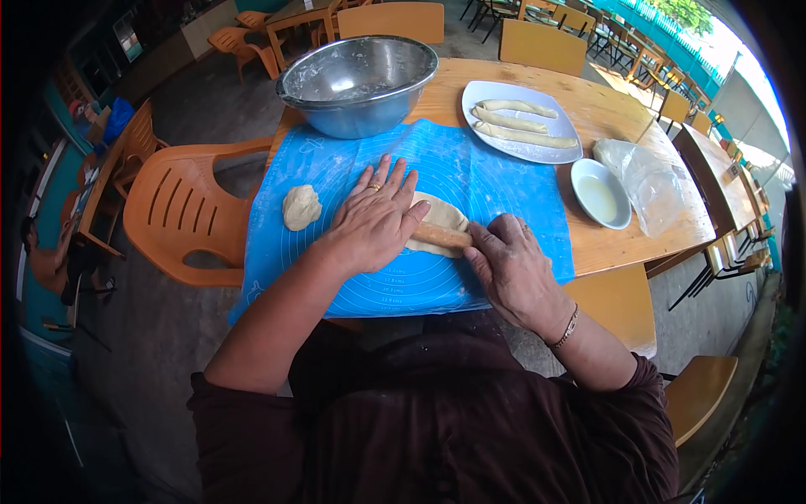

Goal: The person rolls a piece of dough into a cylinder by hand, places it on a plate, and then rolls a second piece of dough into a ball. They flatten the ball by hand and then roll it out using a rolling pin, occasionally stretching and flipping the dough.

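Note:
My left hand (375, 212) lies flat with its fingers stretched out, its palm over the left end of a wooden rolling pin (442, 234). The thumb and fingers of my right hand (512, 265) are closed around the pin's right end. Beneath the pin is a flattened piece of dough (438, 214), partly covered by my left hand. A rounded lump of dough (300, 207) sits to the left on the blue marked baking mat (403, 294).
Behind the mat stands a floury steel bowl (357, 84). At the right are a white plate (504, 154) with dough rolls (514, 122), a small bowl (600, 193) of liquid and a plastic bag (651, 181). An orange chair (176, 210) stands left; a person (54, 260) is further off.

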`<move>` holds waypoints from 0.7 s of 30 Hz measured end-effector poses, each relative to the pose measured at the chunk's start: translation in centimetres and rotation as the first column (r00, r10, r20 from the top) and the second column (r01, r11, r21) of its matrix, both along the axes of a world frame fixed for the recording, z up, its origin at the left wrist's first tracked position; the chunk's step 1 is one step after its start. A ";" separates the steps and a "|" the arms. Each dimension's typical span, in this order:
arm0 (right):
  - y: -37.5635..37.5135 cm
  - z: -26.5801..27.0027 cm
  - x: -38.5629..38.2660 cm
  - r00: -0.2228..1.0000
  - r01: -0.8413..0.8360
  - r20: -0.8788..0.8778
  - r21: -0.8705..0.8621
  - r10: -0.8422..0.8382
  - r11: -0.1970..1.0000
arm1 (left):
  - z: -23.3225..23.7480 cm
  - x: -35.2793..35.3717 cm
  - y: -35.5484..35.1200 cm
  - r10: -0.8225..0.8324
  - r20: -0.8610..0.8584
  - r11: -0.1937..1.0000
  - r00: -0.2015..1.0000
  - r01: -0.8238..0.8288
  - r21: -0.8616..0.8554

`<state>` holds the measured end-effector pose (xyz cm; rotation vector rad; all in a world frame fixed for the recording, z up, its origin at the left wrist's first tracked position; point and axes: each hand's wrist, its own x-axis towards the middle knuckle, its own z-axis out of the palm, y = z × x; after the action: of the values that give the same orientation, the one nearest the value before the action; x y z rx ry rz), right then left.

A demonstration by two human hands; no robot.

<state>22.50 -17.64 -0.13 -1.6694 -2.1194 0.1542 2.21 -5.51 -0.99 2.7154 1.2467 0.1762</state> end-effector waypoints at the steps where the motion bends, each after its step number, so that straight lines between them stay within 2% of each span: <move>1: 0.0 0.2 -0.1 0.998 0.028 -0.050 -0.065 -0.032 0.998 | -0.2 -0.2 -0.2 -0.001 0.001 1.000 1.000 0.001 0.000; 2: 0.1 -0.2 -0.1 0.998 0.029 -0.050 -0.065 -0.032 0.997 | -0.4 -0.6 -0.5 -0.018 0.021 1.000 1.000 0.018 -0.007; 4: 0.4 -1.6 0.0 0.981 0.072 0.170 0.151 -0.097 0.986 | -0.4 -0.7 -0.4 -0.037 0.039 0.999 0.999 0.038 -0.017; 6: 1.4 -1.7 -0.1 0.977 0.133 0.154 0.090 -0.146 0.987 | -0.3 -0.5 -0.3 -0.020 -0.024 0.997 1.000 0.022 0.072; 8: 2.9 -1.7 -0.1 0.969 0.194 0.147 0.032 -0.197 0.980 | -0.4 0.2 0.4 0.015 -0.032 0.997 0.999 -0.013 0.079; 10: 4.4 -1.9 -0.2 0.940 0.265 0.221 0.006 -0.260 0.964 | -0.3 1.1 1.2 0.050 -0.036 0.995 0.998 -0.047 0.091; 12: 5.4 -2.2 0.2 0.941 0.256 0.226 0.011 -0.252 0.967 | -0.1 1.7 1.8 0.166 -0.113 0.984 0.980 -0.158 0.076; 15: 6.6 -2.3 0.6 0.944 0.241 0.236 -0.006 -0.233 0.971 | 0.0 2.2 2.9 0.200 -0.157 0.980 0.967 -0.194 0.054; 21: 7.6 -2.9 0.8 0.936 0.233 0.274 -0.013 -0.221 0.972 | -0.5 2.3 3.7 0.183 -0.123 0.981 0.975 -0.173 0.090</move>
<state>23.31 -10.04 -3.00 -2.0478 -2.1016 -0.1050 4.49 -1.82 -1.49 2.7171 1.5529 0.0692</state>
